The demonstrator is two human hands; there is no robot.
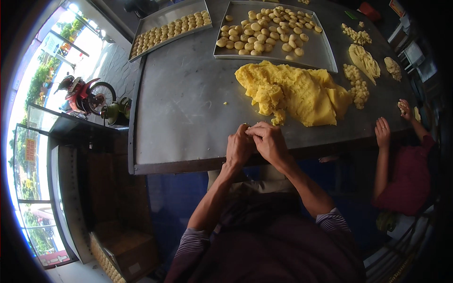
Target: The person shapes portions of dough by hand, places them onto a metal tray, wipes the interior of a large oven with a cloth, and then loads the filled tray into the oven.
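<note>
My left hand (238, 148) and my right hand (270, 143) meet at the near edge of the metal-topped table (179, 118), fingers curled and pressed together. Whatever lies between the fingertips is hidden by them; I cannot make it out. Just beyond my right hand rests a big, rough-surfaced lump of yellow dough (306, 94), with a small broken-off clump (279, 117) at its near side. A yellow crumb (225, 103) lies on the metal to the left of the lump.
Behind the lump, a tray (328, 53) holds many loose round balls; another tray (137, 53), far left, has them in rows. Clustered dough pieces (357, 87) and a folded pale dough (364, 63) lie right. A co-worker's hands (382, 133) reach the right edge. Outside stands a red motorbike (80, 96).
</note>
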